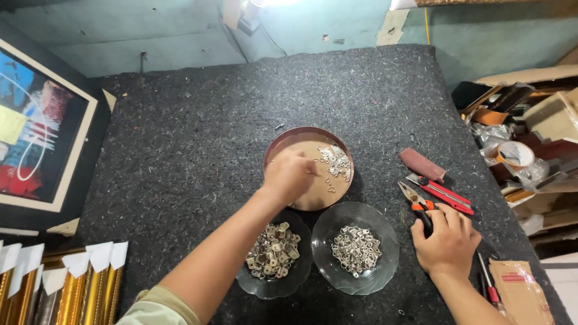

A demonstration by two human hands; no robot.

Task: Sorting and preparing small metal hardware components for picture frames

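From the head camera, looking down on a table [198, 138] covered in dark grey felt, the left hand [290, 174] reaches into a round brown tray [283, 142] whose floor is tan, with a heap of small silver metal hangers [335, 161] lying in its right half. The fingers are curled down and drawn together over the tray floor just left of the heap; whether they already pinch a piece I cannot tell, since the back of the hand hides the tips. These hangers look light, stiff and thin, probably slippery and apt to snag on one another, so a fingertip pinch on the flat edge of a single piece seems the surest hold. Nearer the person stand two clear glass bowls, the left bowl [247, 278] and the right bowl [385, 241], each holding a pile of similar metal pieces; glass is breakable and should be nudged gently. The right hand [447, 242] rests on the felt beside the right bowl, fingers bent and close together over the handles of orange pliers [414, 197], touching them rather than clearly gripping. Just beyond lie a red utility knife [442, 194] and a dark red block [422, 164].
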